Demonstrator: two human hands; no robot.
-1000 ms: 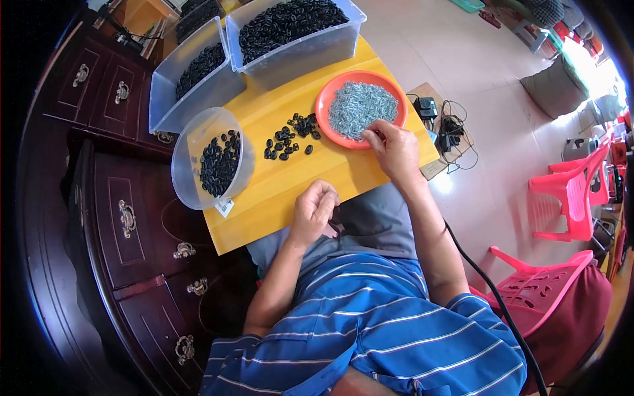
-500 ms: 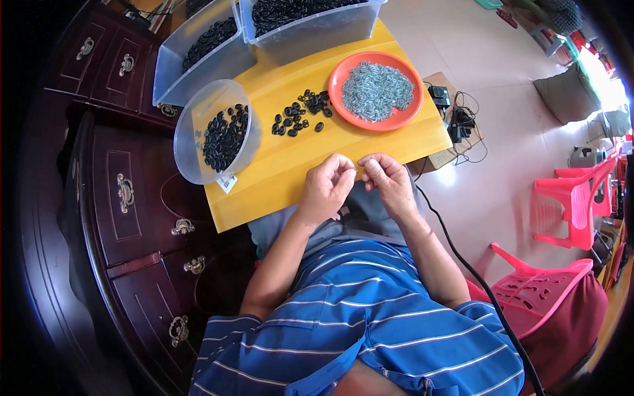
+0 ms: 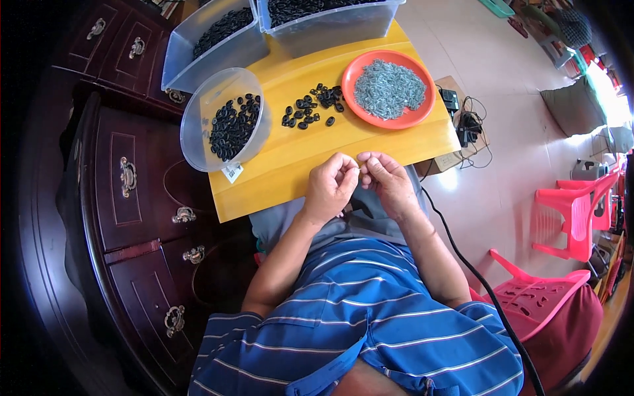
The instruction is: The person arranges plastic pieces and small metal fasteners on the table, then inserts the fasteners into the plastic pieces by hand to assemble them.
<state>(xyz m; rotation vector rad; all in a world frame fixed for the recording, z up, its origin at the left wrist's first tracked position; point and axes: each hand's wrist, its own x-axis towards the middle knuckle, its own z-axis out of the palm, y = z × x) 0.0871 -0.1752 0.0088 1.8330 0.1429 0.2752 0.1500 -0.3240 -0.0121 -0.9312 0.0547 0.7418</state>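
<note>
Yellow counter edge: left hand and right hand meet fingertip to fingertip, pinching tiny part, too small to identify. Black rings loose at centre, within reach. Orange plate far right keeps grey pieces separate; bowl left holds more rings.

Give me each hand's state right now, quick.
Left hand: fingers pinched shut at the right hand; what they hold is too small to tell.
Right hand: fingers pinched shut against the left; held thing hidden.
</note>
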